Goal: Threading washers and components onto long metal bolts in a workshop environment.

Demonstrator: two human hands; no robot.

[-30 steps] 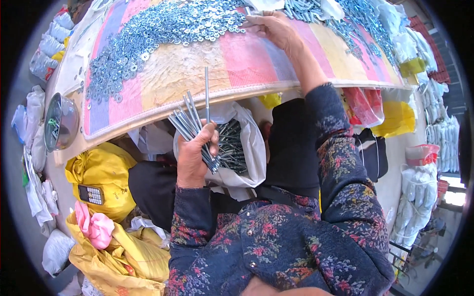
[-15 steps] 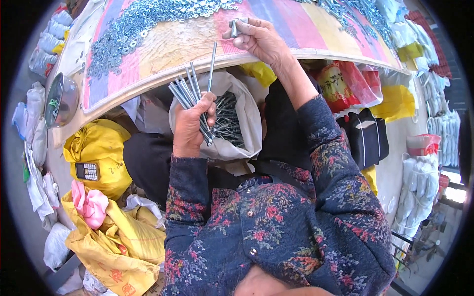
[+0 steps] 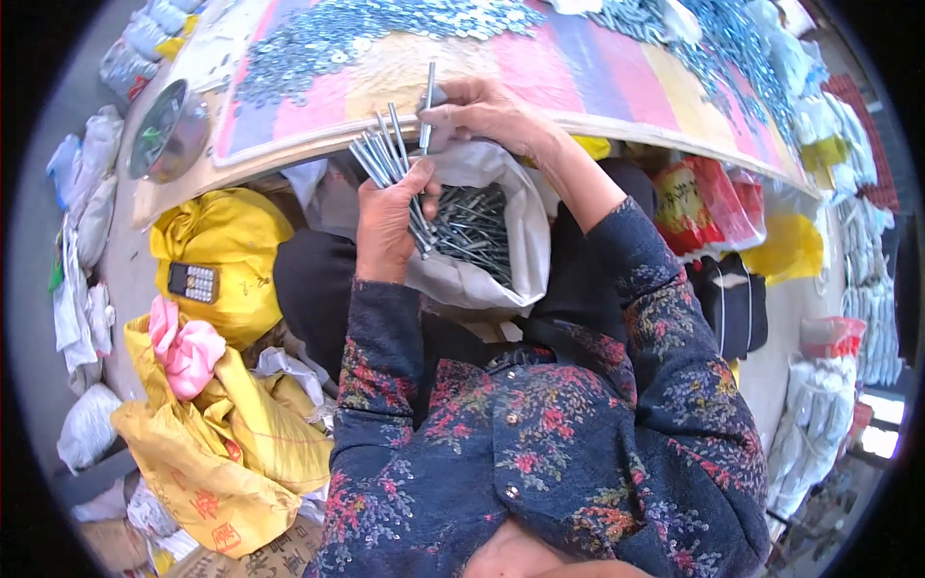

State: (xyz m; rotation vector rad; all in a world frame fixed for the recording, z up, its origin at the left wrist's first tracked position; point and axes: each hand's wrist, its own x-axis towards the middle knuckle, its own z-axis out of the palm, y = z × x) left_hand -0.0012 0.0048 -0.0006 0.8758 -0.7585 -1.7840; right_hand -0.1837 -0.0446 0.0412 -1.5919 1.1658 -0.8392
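My left hand (image 3: 393,220) is closed round a bundle of long metal bolts (image 3: 378,159), which fan out above the fist. One bolt (image 3: 430,79) stands higher than the others. Against it, my right hand (image 3: 487,114) pinches a short metal sleeve (image 3: 425,137), which appears to be around the bolt's shaft; the fingers partly cover it. Below both hands, a white sack (image 3: 527,241) with a rolled-open mouth holds many more bolts (image 3: 472,226). Beyond the hands, loose washers (image 3: 385,39) are heaped on the striped sheet (image 3: 520,67) over the table.
The table's wooden edge (image 3: 289,159) curves just beyond my hands. A metal bowl (image 3: 173,135) sits at its left end. To the left, a keypad phone (image 3: 194,282) rests on a yellow bag (image 3: 241,231). Red plastic bags (image 3: 689,207) are under the table's right side.
My right hand has come down and left with the sleeve, from above the table edge to the tall bolt. The whole view has shifted slightly; the left hand still grips the bundle.
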